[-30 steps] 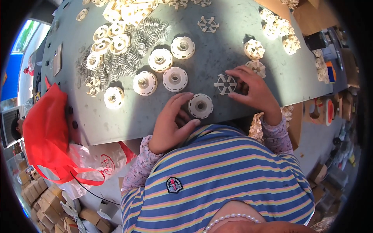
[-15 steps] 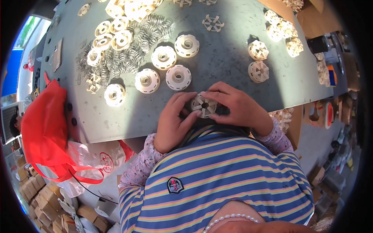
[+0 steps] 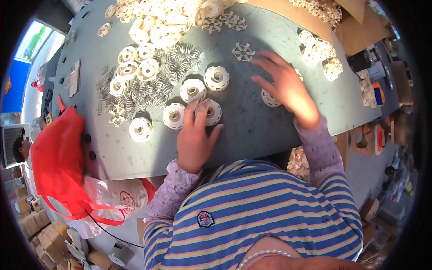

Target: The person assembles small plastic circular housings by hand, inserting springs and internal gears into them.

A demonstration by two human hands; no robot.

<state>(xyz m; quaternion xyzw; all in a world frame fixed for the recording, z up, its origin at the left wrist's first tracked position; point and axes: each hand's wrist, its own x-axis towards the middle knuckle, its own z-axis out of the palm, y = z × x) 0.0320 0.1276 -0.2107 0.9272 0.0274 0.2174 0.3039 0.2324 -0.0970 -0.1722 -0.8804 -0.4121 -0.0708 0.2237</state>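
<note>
My left hand (image 3: pixel 196 143) lays its fingers over a white wheel (image 3: pixel 214 113) near the frame's centre; whether they grip, I cannot tell. My right hand (image 3: pixel 286 84), right of centre, is open, fingers spread beside a spoked ring (image 3: pixel 243 52) on the desk (image 3: pixel 245 135). I judge both pieces light and stiff, the ring more fragile; the wheel is best held by its outer rim.

Two hands (image 3: pixel 195 141), five white discs (image 3: pixel 217 78) near the left, one red bag (image 3: pixel 58 155)
</note>
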